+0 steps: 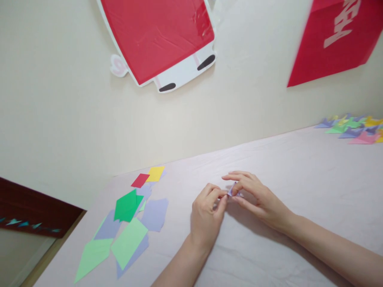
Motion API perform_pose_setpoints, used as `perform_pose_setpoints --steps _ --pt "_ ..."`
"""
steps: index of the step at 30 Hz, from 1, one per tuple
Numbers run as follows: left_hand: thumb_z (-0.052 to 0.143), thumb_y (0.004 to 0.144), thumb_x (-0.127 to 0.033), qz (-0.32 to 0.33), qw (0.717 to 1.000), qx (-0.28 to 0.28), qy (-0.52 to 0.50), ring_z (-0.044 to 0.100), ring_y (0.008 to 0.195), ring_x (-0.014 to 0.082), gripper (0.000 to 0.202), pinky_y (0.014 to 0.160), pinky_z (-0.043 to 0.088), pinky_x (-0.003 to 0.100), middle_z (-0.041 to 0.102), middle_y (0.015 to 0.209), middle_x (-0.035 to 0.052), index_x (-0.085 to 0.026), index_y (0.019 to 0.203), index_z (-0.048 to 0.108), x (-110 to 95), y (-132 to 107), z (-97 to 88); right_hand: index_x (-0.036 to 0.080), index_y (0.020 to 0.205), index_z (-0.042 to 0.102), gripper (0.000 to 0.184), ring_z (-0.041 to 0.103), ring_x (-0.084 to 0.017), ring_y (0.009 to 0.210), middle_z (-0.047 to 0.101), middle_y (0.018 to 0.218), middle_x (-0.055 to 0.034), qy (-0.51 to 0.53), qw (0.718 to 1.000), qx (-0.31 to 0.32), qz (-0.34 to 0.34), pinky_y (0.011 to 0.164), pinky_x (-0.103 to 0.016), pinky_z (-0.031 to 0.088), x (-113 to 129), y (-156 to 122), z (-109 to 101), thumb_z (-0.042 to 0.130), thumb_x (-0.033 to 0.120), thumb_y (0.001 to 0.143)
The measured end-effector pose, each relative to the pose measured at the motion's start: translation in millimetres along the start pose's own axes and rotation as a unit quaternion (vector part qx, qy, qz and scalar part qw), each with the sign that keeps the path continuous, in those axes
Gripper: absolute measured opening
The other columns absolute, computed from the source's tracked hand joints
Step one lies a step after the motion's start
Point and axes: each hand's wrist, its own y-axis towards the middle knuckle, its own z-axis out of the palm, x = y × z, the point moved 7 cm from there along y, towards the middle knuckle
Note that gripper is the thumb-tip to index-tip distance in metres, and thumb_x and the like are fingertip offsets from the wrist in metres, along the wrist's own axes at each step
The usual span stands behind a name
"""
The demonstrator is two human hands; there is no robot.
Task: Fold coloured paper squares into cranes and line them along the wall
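A small piece of folded light-purple paper (230, 193) is between my two hands, just above the cloth-covered table. My left hand (206, 213) pinches its left tip between thumb and index finger. From the right, my right hand (259, 197) has its thumb and a bent finger around the other part of the paper, while its upper fingers reach out above. Much of the folded shape is hidden behind my right fingers.
Loose paper sheets lie to the left: light green (129, 243), dark green (127, 206), purple (154, 215), red (140, 180) and yellow (156, 174). Several folded paper pieces (363, 137) stand at the far right. A wall (239, 111) with red decorations (161, 36) borders the table (284, 159).
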Motion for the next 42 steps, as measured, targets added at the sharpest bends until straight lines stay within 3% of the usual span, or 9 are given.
perform_pose_setpoints --steps 9,14,23,29,33,36,39,42 --pt "0.056 0.090 -0.013 -0.035 0.999 0.010 -0.012 0.059 0.079 0.0151 0.013 0.072 0.043 0.026 0.062 0.081 0.0001 -0.019 0.080 0.061 3 -1 3.1 0.022 0.084 0.058 0.010 0.058 -0.020 0.084 0.064 0.083 -0.0036 0.063 0.996 -0.017 0.068 0.076 -0.033 0.047 -9 2 -3 0.054 0.023 0.093" --pt "0.060 0.090 -0.020 -0.063 0.997 0.003 -0.034 0.059 0.084 0.0169 0.005 0.077 0.043 0.028 0.064 0.085 0.0009 -0.020 0.085 0.063 5 -1 1.8 0.022 0.082 0.060 0.011 0.060 -0.019 0.081 0.064 0.083 -0.0032 0.102 0.991 -0.002 0.089 0.073 -0.031 0.049 -12 1 0 0.056 0.025 0.092" --pt "0.061 0.090 -0.019 -0.077 0.995 -0.020 -0.055 0.058 0.081 0.0156 0.015 0.076 0.040 0.027 0.063 0.079 -0.0011 -0.019 0.075 0.061 8 -1 -1.9 0.021 0.083 0.062 0.009 0.060 -0.017 0.076 0.064 0.079 -0.0015 0.146 0.977 0.017 0.157 0.070 -0.029 0.048 -18 0 7 0.058 0.028 0.088" --pt "0.058 0.091 -0.022 -0.120 0.991 -0.019 -0.061 0.058 0.082 0.0165 0.012 0.075 0.041 0.027 0.063 0.082 0.0001 -0.019 0.080 0.062 18 0 2.3 0.019 0.082 0.066 0.017 0.057 -0.016 0.066 0.062 0.071 0.0000 0.210 0.947 0.044 0.241 0.061 -0.027 0.044 -26 -5 18 0.058 0.034 0.087" --pt "0.066 0.085 -0.022 -0.153 0.981 -0.008 -0.115 0.059 0.081 0.0162 0.006 0.074 0.044 0.026 0.065 0.086 0.0000 -0.019 0.088 0.062 18 0 10.4 0.018 0.080 0.062 0.025 0.058 -0.017 0.070 0.063 0.074 -0.0013 0.275 0.920 0.027 0.277 0.063 -0.027 0.044 -33 -10 23 0.063 0.043 0.085" --pt "0.065 0.085 -0.022 -0.183 0.973 -0.008 -0.141 0.059 0.078 0.0156 0.004 0.072 0.044 0.025 0.065 0.082 -0.0005 -0.019 0.085 0.063 22 -2 14.2 0.018 0.079 0.060 0.029 0.056 -0.016 0.068 0.060 0.072 -0.0003 0.306 0.908 0.021 0.287 0.062 -0.026 0.044 -35 -11 25 0.065 0.046 0.085" --pt "0.063 0.086 -0.021 -0.205 0.965 -0.014 -0.162 0.058 0.074 0.0150 0.006 0.069 0.044 0.024 0.065 0.078 -0.0008 -0.018 0.081 0.063 28 -4 15.5 0.019 0.076 0.059 0.029 0.053 -0.015 0.066 0.057 0.069 0.0009 0.301 0.909 0.025 0.288 0.060 -0.026 0.043 -35 -10 25 0.064 0.046 0.085" --pt "0.062 0.086 -0.020 -0.196 0.967 -0.002 -0.160 0.058 0.076 0.0152 0.005 0.070 0.044 0.024 0.066 0.080 -0.0002 -0.018 0.083 0.065 28 -3 16.7 0.019 0.081 0.061 0.028 0.051 -0.016 0.067 0.055 0.070 0.0007 0.255 0.928 0.027 0.271 0.060 -0.027 0.042 -34 -9 22 0.061 0.047 0.087"
